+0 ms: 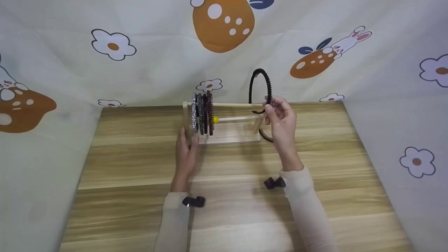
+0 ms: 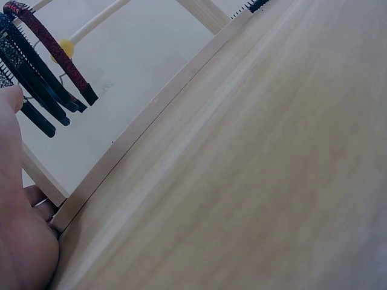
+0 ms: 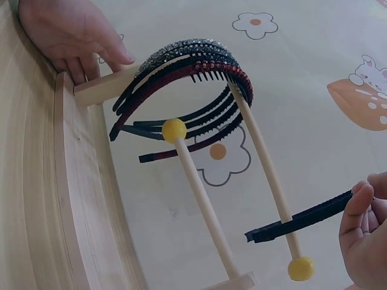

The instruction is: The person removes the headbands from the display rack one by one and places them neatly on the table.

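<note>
At left, we see the left hand [image 1: 186,154], its fingers curled round the left end of a pale wooden stand [image 1: 231,135] beside bunched silver, dark and red headbands [image 1: 205,113]. Rightward, the black, toothed, C-shaped headband [image 1: 269,84] stands upright, apparently looped around the far rod [image 1: 234,105], just left of the nearer right hand [image 1: 283,120], whose fingers pinch it closely.

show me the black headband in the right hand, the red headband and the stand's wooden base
Black headband [image 1: 268,85], head view, right side of its loop
Red headband [image 3: 211,66], right wrist view, studded top
Wooden base [image 1: 229,134], head view, bare top surface
</note>
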`<action>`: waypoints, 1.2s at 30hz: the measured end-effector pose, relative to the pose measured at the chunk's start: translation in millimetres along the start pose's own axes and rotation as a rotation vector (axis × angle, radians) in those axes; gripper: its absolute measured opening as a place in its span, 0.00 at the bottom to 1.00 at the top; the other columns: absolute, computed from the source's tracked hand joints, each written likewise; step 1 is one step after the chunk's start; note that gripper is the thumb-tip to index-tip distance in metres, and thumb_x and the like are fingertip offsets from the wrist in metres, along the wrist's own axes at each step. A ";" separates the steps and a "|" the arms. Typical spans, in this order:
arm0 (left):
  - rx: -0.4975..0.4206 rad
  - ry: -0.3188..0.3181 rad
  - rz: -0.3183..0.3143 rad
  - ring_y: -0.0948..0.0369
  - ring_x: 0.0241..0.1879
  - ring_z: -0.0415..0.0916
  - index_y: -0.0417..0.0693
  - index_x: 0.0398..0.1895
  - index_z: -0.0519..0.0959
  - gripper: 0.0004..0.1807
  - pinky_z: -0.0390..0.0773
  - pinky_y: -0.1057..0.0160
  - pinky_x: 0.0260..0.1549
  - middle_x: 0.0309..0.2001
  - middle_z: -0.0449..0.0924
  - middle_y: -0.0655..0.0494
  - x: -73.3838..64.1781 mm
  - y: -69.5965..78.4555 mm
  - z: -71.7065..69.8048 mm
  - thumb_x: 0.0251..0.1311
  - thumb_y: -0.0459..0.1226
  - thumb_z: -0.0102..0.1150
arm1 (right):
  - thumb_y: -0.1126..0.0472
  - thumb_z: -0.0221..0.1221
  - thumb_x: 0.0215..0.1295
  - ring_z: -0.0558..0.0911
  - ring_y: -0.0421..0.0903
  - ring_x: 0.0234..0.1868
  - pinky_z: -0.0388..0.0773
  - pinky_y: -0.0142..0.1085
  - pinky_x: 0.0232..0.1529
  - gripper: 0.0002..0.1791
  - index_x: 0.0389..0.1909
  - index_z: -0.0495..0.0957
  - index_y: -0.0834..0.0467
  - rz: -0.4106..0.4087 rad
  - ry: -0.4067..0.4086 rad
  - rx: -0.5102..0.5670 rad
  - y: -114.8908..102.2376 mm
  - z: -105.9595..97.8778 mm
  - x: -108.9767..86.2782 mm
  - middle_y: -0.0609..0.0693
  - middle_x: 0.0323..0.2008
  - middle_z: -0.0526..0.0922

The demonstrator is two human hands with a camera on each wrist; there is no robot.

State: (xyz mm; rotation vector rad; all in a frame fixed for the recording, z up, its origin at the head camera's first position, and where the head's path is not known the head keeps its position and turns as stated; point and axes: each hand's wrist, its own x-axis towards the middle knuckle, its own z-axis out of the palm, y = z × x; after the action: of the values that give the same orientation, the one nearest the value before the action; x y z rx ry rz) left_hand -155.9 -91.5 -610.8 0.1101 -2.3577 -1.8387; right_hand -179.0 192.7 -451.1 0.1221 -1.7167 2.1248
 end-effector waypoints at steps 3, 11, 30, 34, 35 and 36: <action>0.003 -0.002 -0.008 0.31 0.77 0.66 0.46 0.92 0.48 0.42 0.62 0.25 0.76 0.85 0.56 0.33 0.0 0.2 0.1 0.85 0.47 0.53 | 0.77 0.62 0.76 0.78 0.43 0.30 0.74 0.28 0.27 0.09 0.50 0.85 0.65 -0.003 0.004 -0.004 -0.1 -3.9 0.4 0.57 0.40 0.87; 0.004 -0.010 -0.021 0.32 0.81 0.59 0.46 0.92 0.46 0.43 0.58 0.26 0.79 0.87 0.51 0.34 -0.2 0.4 -0.7 0.86 0.49 0.51 | 0.77 0.61 0.77 0.78 0.43 0.31 0.74 0.28 0.27 0.09 0.50 0.85 0.67 -0.013 0.036 -0.027 -2.3 -16.2 3.0 0.62 0.40 0.86; 0.003 -0.007 0.002 0.32 0.81 0.59 0.46 0.92 0.47 0.46 0.61 0.26 0.77 0.87 0.53 0.34 -0.6 0.6 -0.5 0.85 0.57 0.50 | 0.81 0.61 0.74 0.77 0.40 0.28 0.74 0.26 0.25 0.11 0.49 0.86 0.68 0.000 0.063 -0.061 -0.8 -48.2 8.0 0.54 0.35 0.84; -0.009 -0.003 0.012 0.32 0.78 0.64 0.48 0.92 0.49 0.44 0.66 0.25 0.74 0.84 0.58 0.34 0.3 -1.4 -0.4 0.85 0.55 0.51 | 0.82 0.60 0.73 0.78 0.41 0.28 0.73 0.26 0.24 0.11 0.49 0.85 0.70 0.007 0.051 -0.105 2.5 -56.4 8.2 0.56 0.36 0.86; -0.011 -0.005 0.011 0.32 0.78 0.65 0.49 0.92 0.49 0.43 0.66 0.25 0.74 0.84 0.58 0.34 0.2 -1.5 -0.4 0.85 0.55 0.51 | 0.82 0.60 0.73 0.78 0.41 0.28 0.73 0.26 0.23 0.11 0.48 0.85 0.70 0.009 0.050 -0.112 3.6 -58.8 8.2 0.56 0.36 0.86; -0.013 -0.006 0.009 0.32 0.77 0.65 0.49 0.92 0.49 0.43 0.66 0.25 0.74 0.84 0.58 0.34 0.0 -1.3 -0.5 0.85 0.54 0.51 | 0.83 0.60 0.72 0.78 0.41 0.28 0.74 0.26 0.23 0.11 0.48 0.85 0.69 0.009 0.048 -0.116 4.8 -61.2 8.3 0.57 0.37 0.87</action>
State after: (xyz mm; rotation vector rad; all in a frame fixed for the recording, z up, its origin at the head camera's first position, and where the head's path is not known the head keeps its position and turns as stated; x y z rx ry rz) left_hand -155.8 -92.3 -612.0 0.0926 -2.3462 -1.8519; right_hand -177.1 252.3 -467.7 0.0302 -1.8096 2.0122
